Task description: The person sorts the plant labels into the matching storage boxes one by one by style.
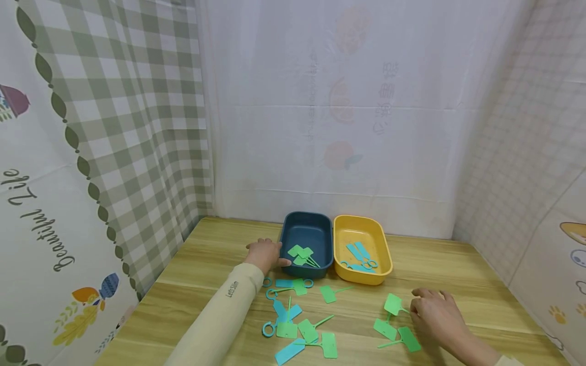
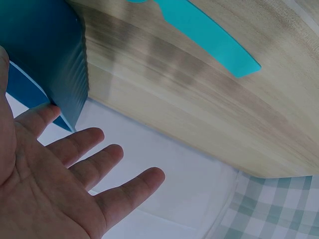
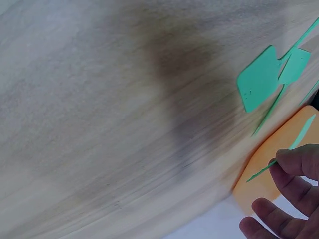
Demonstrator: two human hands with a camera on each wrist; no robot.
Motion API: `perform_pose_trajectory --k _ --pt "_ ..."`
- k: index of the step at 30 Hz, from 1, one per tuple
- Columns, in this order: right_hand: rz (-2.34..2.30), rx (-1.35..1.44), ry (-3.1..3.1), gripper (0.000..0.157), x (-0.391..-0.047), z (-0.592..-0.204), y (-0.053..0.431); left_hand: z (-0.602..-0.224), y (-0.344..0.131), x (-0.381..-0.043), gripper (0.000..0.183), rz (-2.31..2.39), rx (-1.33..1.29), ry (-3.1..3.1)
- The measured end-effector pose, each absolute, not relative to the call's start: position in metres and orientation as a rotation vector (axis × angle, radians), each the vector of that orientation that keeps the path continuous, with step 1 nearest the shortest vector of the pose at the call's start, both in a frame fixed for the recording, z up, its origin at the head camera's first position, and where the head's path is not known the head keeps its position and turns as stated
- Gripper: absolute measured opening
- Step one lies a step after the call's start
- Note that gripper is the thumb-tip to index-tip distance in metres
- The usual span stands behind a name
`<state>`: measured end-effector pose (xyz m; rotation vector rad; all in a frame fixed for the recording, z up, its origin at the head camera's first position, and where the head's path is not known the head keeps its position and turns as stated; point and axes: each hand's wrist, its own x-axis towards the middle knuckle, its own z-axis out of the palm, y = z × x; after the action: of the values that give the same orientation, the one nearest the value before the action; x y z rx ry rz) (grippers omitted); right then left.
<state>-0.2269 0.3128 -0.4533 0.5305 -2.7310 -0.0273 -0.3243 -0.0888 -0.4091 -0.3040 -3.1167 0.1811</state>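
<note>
Wood tabletop [image 1: 357, 330], white cloth [image 1: 274, 162] behind. L hand [image 1: 264, 254] at blue bin [image 1: 309, 235], L side, fingers straight, spread. R hand [image 1: 437, 315] pinches green tag [image 3: 303, 132] by stem, thumb + index, nr front R corner of yellow bin [image 1: 361, 229]; 2 more tags [image 1: 384, 329] just beside.

Cream sleeves [image 1: 214, 316] — dark "Let's Slim" print [image 1: 232, 289] — left.
</note>
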Motion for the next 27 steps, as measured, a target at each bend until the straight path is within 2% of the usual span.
perform_pose_trajectory --k 27 --pt "0.071 0.624 -2.628 0.027 -0.236 -0.422 0.259 -0.407 -0.088 -0.323 0.069 0.18 -0.298 -3.129"
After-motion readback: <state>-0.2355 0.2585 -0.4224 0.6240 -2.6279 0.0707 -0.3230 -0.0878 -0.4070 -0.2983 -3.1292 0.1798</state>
